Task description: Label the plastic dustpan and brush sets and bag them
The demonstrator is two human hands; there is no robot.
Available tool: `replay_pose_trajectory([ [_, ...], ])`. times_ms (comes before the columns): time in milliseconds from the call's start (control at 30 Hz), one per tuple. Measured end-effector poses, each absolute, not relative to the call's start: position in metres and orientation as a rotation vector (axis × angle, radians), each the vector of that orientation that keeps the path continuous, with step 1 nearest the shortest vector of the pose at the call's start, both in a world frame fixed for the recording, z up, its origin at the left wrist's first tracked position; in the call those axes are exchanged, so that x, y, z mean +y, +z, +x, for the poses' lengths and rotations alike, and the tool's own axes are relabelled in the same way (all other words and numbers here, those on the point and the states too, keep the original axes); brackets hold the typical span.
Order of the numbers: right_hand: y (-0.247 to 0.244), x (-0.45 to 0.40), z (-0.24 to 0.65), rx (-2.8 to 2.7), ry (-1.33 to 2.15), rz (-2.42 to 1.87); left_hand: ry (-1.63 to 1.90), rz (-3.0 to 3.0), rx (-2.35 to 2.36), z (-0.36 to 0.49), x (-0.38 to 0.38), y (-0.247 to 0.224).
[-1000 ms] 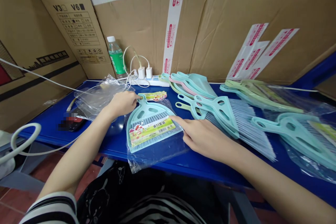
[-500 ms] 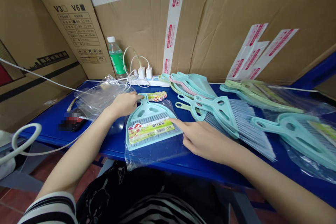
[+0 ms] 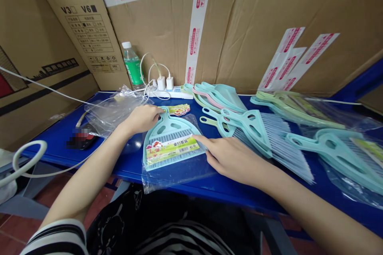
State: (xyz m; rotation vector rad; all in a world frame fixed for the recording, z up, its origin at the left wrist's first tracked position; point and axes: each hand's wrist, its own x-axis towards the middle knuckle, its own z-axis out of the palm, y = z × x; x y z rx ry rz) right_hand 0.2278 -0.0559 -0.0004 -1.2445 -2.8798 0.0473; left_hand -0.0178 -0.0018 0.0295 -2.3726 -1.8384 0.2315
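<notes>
A light-blue dustpan (image 3: 145, 158) lies on the table in a clear plastic bag, with a grey-bristled brush (image 3: 161, 163) nested in it. Across the bristles sits a green and white printed label card (image 3: 170, 148). My left hand (image 3: 146, 118) is closed at the dustpan's handle; its fingertips are partly hidden. The index finger of my right hand (image 3: 230, 157) stretches onto the right end of the label card, with the thumb apart by the dustpan's right edge. Just beyond the handle are several stacked label cards (image 3: 178, 110).
To the right lie loose brushes (image 3: 278, 143), stacked dustpans (image 3: 229, 95) and a bagged dustpan set (image 3: 338, 151). Plastic bags (image 3: 110, 111) and a blurred dark object (image 3: 82, 137) are at left. A bottle (image 3: 132, 65) and power strip (image 3: 179, 93) stand by the cardboard wall.
Almost nothing differs. My right thumb has shifted slightly toward the dustpan's right edge, and the left hand stays at the handle.
</notes>
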Motion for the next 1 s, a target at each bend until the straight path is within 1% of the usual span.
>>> replay_pose_trajectory([
  [167, 0.0013, -0.057, 0.2278, -2.92, 0.043, -1.266, 0.206, -2.407, -1.793, -0.0176, -0.0011, 0.0273],
  [433, 0.0029, -0.0565, 0.2269, -2.958, 0.014, -1.254, 0.265, -2.409, -1.722, -0.019, -0.0009, 0.0254],
  [600, 0.0051, -0.058, 0.2273, -2.959, 0.026, -1.278, 0.198, -2.392, -1.665, -0.0204, 0.0012, 0.0203],
  [1000, 0.0036, -0.0577, 0.2288, -2.96, -0.039, -1.334, 0.167, -2.351, -1.745, -0.0134, -0.0042, 0.0245],
])
